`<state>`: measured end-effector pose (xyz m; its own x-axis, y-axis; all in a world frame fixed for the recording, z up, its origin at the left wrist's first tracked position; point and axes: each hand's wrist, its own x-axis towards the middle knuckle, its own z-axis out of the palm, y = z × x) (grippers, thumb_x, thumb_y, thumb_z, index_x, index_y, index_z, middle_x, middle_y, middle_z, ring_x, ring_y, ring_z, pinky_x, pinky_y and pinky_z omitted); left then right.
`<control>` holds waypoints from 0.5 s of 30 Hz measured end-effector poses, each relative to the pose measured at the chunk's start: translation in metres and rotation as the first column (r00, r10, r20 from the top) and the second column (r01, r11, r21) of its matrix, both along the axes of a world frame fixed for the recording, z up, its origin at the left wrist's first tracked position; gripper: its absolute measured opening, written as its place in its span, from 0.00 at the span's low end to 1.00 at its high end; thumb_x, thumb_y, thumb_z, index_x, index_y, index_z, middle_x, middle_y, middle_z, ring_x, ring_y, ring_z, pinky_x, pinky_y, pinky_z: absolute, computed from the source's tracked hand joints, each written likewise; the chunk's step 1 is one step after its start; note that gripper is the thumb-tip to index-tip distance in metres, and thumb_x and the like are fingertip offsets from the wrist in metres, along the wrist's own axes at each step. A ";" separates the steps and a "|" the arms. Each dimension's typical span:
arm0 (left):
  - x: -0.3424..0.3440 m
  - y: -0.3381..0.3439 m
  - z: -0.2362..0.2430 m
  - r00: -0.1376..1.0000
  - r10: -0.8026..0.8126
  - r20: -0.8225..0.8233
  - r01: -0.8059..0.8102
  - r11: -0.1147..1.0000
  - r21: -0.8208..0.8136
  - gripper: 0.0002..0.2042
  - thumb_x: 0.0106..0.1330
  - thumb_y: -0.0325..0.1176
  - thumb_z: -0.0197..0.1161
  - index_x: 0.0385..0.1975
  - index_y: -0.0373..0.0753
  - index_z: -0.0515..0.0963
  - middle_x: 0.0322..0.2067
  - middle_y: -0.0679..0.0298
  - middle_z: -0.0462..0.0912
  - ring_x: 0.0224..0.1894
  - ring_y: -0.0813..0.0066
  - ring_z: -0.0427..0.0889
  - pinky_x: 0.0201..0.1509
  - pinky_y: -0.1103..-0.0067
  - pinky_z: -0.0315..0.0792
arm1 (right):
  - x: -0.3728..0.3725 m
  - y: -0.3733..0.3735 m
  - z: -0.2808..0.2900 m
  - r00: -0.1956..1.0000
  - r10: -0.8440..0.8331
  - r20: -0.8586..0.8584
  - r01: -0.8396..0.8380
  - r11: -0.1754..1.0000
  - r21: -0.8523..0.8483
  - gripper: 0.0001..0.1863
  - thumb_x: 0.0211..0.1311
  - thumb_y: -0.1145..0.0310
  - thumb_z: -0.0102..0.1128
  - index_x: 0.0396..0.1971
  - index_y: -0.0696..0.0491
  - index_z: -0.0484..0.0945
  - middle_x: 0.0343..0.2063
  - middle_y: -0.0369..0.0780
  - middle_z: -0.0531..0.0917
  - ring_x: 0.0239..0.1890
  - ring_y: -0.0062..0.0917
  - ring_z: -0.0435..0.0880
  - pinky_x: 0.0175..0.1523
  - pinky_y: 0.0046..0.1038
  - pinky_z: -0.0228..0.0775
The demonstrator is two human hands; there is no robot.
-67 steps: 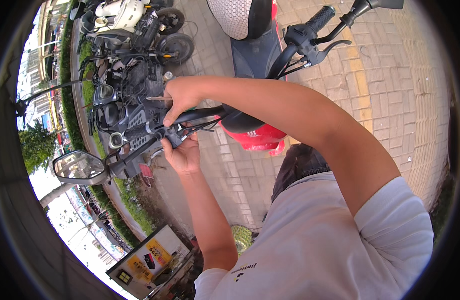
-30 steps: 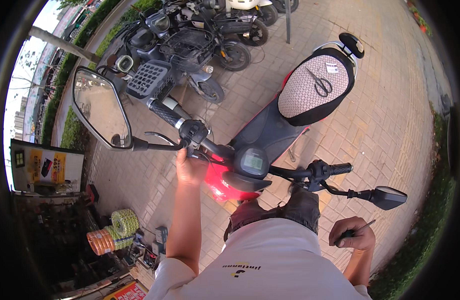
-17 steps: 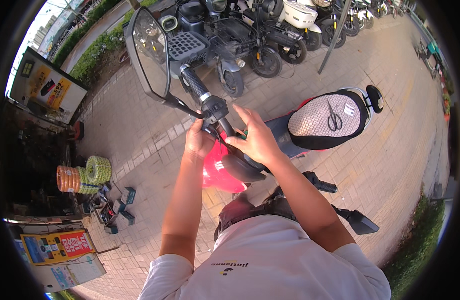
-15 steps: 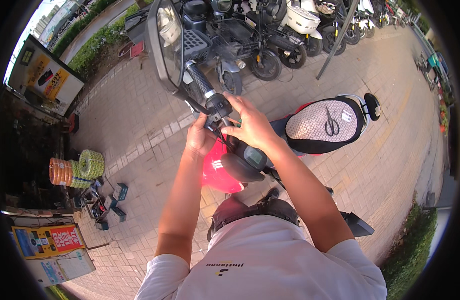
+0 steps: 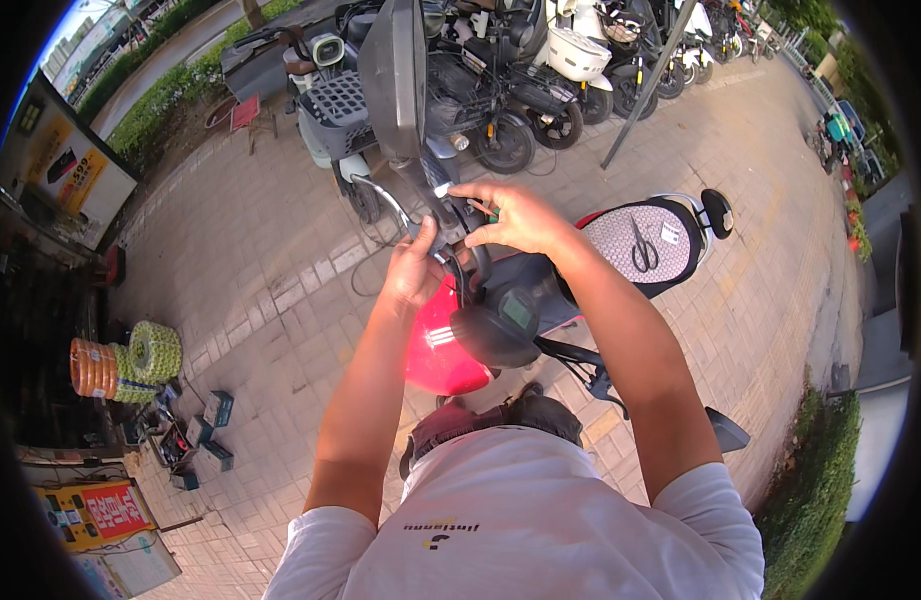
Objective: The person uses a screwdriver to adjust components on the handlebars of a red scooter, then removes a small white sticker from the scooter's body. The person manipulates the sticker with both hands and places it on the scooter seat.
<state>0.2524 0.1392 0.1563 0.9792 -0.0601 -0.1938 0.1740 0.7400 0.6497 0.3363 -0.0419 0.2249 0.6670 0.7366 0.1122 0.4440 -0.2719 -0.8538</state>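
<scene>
Red scooter [image 5: 450, 345] x1 | left hand [image 5: 412, 268] fingers clamped on left handlebar [image 5: 435, 215] | right hand [image 5: 515, 215] fingers pinched at same handlebar | mirror [image 5: 392, 75] x1 above | scissors [image 5: 640, 245] x1 on seat [image 5: 670, 225]

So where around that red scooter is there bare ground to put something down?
Bare paving lies between the red scooter and the hose coils, and more beyond the seat. It is crowded by the parked scooters and where both hands meet.
</scene>
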 end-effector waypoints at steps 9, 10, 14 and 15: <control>-0.012 -0.007 0.001 0.998 0.045 -0.047 -0.044 0.999 0.023 0.22 0.67 0.44 0.61 0.55 0.39 0.67 0.49 0.58 0.78 0.52 0.63 0.78 0.57 0.63 0.73 | -0.004 -0.002 -0.004 0.976 -0.006 -0.220 0.029 0.994 0.104 0.40 0.46 0.78 0.73 0.63 0.54 0.67 0.56 0.40 0.76 0.56 0.26 0.75 0.62 0.27 0.66; -0.019 -0.009 0.001 0.998 0.044 -0.053 -0.041 0.998 0.052 0.22 0.67 0.43 0.62 0.55 0.39 0.68 0.49 0.59 0.78 0.52 0.64 0.78 0.57 0.63 0.72 | -0.008 -0.003 -0.002 0.975 -0.039 -0.221 0.056 0.996 0.069 0.40 0.47 0.77 0.73 0.64 0.54 0.66 0.56 0.41 0.76 0.56 0.25 0.75 0.62 0.28 0.65; -0.037 -0.007 -0.003 0.996 0.066 -0.059 -0.056 0.987 0.152 0.21 0.67 0.42 0.63 0.53 0.37 0.69 0.50 0.58 0.77 0.52 0.64 0.77 0.58 0.66 0.71 | -0.050 -0.003 0.003 0.922 -0.376 0.090 0.381 0.924 -0.042 0.37 0.48 0.62 0.76 0.57 0.60 0.70 0.48 0.43 0.80 0.47 0.25 0.78 0.53 0.29 0.71; -0.038 -0.004 -0.006 0.995 0.078 -0.061 -0.067 0.984 0.164 0.20 0.67 0.41 0.62 0.53 0.37 0.69 0.49 0.59 0.77 0.51 0.65 0.77 0.58 0.66 0.71 | -0.070 -0.003 0.009 0.882 -0.462 -0.091 0.466 0.884 0.038 0.34 0.48 0.54 0.75 0.50 0.60 0.73 0.39 0.41 0.80 0.39 0.24 0.79 0.44 0.27 0.72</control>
<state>0.2146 0.1354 0.1500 0.9642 0.0476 -0.2608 0.1714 0.6387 0.7502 0.2667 -0.0453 0.2338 0.9391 0.3345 0.0785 0.2108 -0.3806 -0.9004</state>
